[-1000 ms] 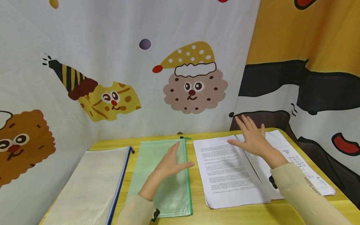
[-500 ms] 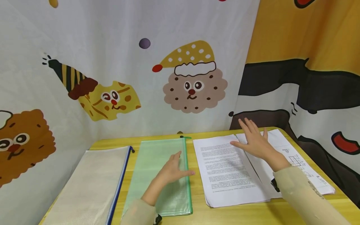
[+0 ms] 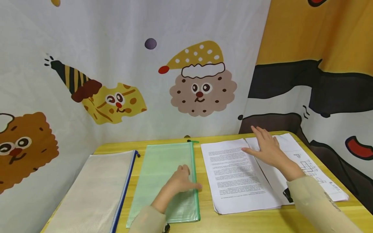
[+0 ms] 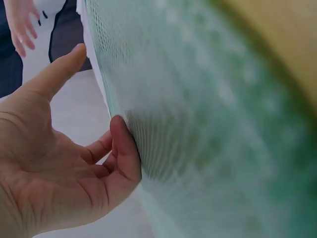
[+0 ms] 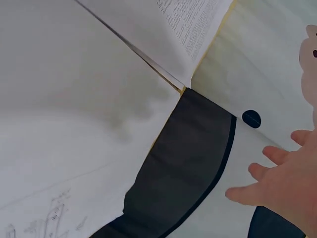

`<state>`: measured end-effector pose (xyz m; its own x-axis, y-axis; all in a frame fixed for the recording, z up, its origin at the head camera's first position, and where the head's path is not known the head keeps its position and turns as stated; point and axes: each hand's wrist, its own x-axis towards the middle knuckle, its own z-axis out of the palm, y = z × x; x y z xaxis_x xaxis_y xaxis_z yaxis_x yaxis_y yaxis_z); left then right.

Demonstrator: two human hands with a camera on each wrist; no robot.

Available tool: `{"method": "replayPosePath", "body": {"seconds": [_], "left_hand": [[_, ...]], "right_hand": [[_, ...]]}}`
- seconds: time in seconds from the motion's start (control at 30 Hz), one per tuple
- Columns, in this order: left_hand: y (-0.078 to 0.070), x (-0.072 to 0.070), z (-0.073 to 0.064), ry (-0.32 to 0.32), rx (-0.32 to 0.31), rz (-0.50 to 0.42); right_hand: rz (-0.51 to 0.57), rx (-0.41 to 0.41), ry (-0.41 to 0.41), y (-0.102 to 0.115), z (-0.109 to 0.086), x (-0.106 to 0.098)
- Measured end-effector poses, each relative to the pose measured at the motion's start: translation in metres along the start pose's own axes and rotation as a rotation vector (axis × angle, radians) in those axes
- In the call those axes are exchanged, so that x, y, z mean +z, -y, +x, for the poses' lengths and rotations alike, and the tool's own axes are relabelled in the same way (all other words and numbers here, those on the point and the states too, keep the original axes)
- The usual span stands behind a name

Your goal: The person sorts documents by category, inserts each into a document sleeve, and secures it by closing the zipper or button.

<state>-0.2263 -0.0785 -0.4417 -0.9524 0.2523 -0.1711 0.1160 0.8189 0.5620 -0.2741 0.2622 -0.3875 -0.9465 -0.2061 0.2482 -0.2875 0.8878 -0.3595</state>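
Observation:
A green mesh zip pouch (image 3: 161,165) lies flat on the yellow table (image 3: 262,223). My left hand (image 3: 182,181) rests on the pouch near its right zip edge, fingers bent and thumb out. In the left wrist view the bent fingertips (image 4: 121,148) touch the pouch (image 4: 208,124) and grip nothing. My right hand (image 3: 266,149) is spread with straight fingers over two stacks of printed paper, where the left stack (image 3: 233,181) meets the right stack (image 3: 309,165). The right wrist view shows the hand (image 5: 285,183) above the paper (image 5: 59,99); I cannot tell if it touches.
A white mesh pouch with a blue zip (image 3: 96,187) lies at the table's left. Cartoon-printed curtains (image 3: 175,81) close in the back and both sides. A dark cloth (image 5: 183,168) hangs past the table's far right corner.
My left hand has slid back along the green pouch toward me and its fingers have bent. My right hand has stayed over the papers, shifting only slightly.

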Motion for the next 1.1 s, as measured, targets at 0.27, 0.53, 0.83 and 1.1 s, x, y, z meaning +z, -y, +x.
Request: {"method": "replayPosePath", "body": {"seconds": [0.27,0.53,0.83,1.1], "left_hand": [[-0.002,0.003,0.003,0.001,-0.02,0.055],[-0.001,-0.005,-0.002,0.057,-0.004,0.008],[0.002,-0.012,-0.01,0.103,0.062,-0.05],[-0.001,-0.01,-0.02,-0.01,0.06,0.118]], "right_hand": [[0.092,0.035,0.025,-0.01,-0.005,-0.006],[0.107,0.135,0.018,-0.043,-0.009,-0.014],[0.102,0.211,-0.027,-0.079,-0.025,-0.027],[0.136,0.298,-0.004,-0.106,-0.043,-0.037]]}}
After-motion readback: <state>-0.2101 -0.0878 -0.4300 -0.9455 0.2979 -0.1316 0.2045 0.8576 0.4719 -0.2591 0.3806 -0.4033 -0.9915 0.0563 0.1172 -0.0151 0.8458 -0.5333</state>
